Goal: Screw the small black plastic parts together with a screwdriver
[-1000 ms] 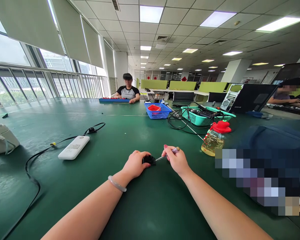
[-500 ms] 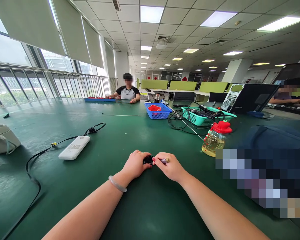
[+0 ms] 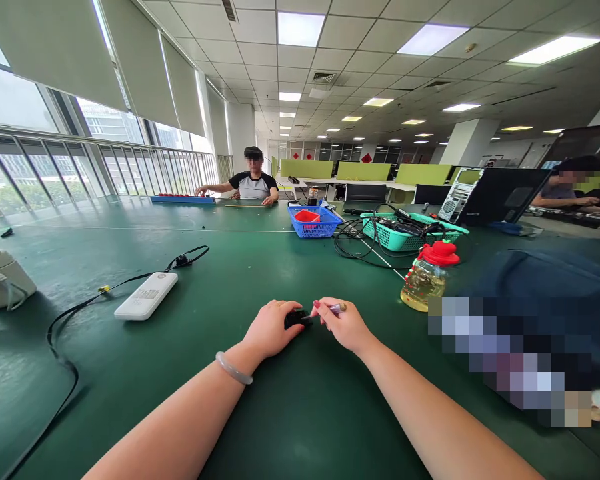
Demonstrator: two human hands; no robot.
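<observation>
My left hand [image 3: 271, 328], with a pale bangle on its wrist, grips a small black object [image 3: 295, 319] on the green table, fingers behind it and thumb in front. What kind of object it is I cannot make out. To its right, my right hand [image 3: 344, 325] pinches a slim pen-shaped tool [image 3: 338, 309] with a purplish-silver handle and a gold-coloured end. The tool's thin tip points left at the black object's right end; whether they touch is too small to tell.
Left lie a white power bank [image 3: 147, 296] and a black cable [image 3: 63, 320]. Ahead are a blue basket [image 3: 314, 228], a teal basket [image 3: 397, 239] of cables and a red-lidded bottle [image 3: 424, 287]. Dark cloth [image 3: 545, 280] lies right. A person [image 3: 253, 181] sits opposite by a blue tray [image 3: 183, 199].
My right hand has shifted slightly right with the tool, opening a gap between the hands. The person opposite has reached out sideways, and the blue tray has slid left.
</observation>
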